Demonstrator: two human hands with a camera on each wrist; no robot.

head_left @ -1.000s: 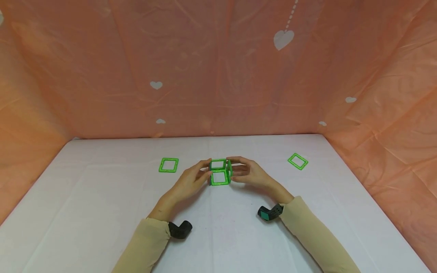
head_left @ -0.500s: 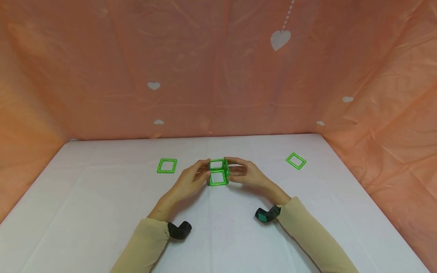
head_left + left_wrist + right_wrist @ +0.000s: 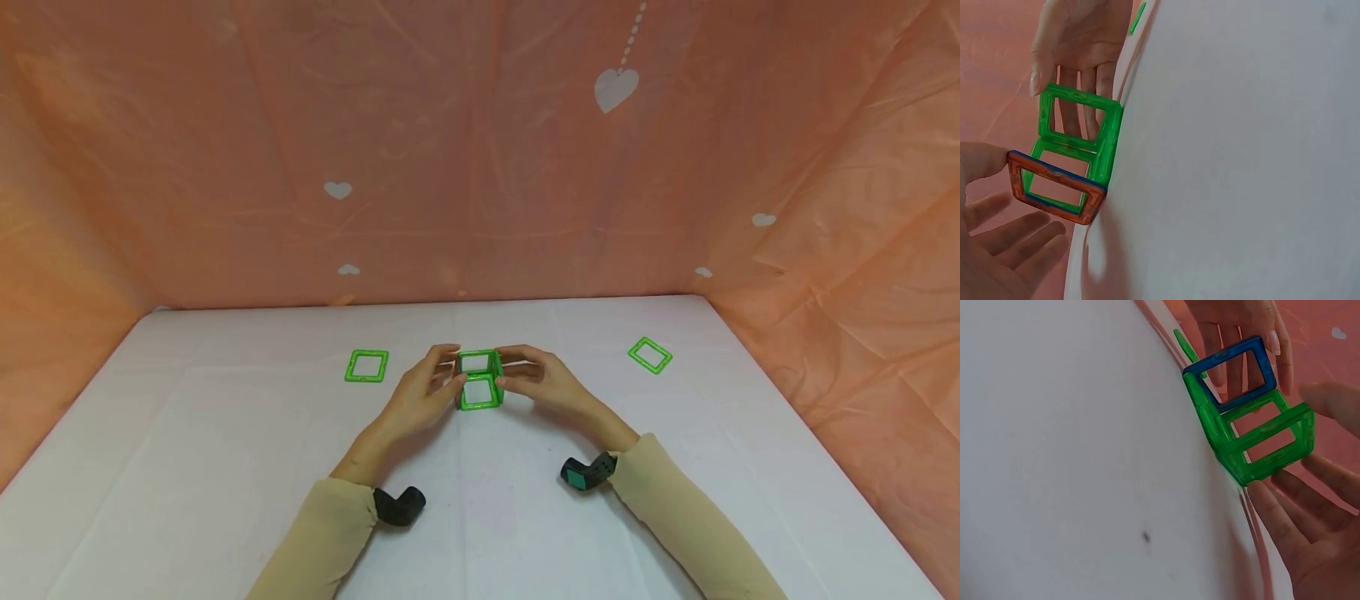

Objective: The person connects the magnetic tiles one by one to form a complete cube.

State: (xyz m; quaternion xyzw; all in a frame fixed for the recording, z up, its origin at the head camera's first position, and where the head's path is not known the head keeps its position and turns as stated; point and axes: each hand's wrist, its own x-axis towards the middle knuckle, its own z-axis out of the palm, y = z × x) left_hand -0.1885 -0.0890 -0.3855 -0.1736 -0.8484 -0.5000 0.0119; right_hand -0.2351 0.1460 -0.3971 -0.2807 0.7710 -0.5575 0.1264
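Observation:
An open box of magnetic tiles (image 3: 480, 407) stands mid-table in the head view. Its visible square frames are green, except the left wall tile (image 3: 1054, 200), orange-red outside and blue on its inner face (image 3: 1266, 362). My left hand (image 3: 417, 400) holds that wall from the left, the thumb at its top corner and the other fingers spread beside it. From the opposite side my right hand (image 3: 555, 383) holds the green right wall (image 3: 1279, 465), thumb near its upper edge and fingers against its outer face. Part of each wall is hidden behind the fingers.
One loose green square tile (image 3: 367, 379) lies flat to the left of the box. Another green tile (image 3: 637, 358) lies turned cornerwise at the right. A white cloth (image 3: 487, 533) covers the table. Orange curtains (image 3: 420, 150) with pale hearts enclose the back and sides.
My right thumb has moved slightly inward onto the near edge of the right wall, and my left thumb has shifted a little to the right. The loose tiles have stayed put.

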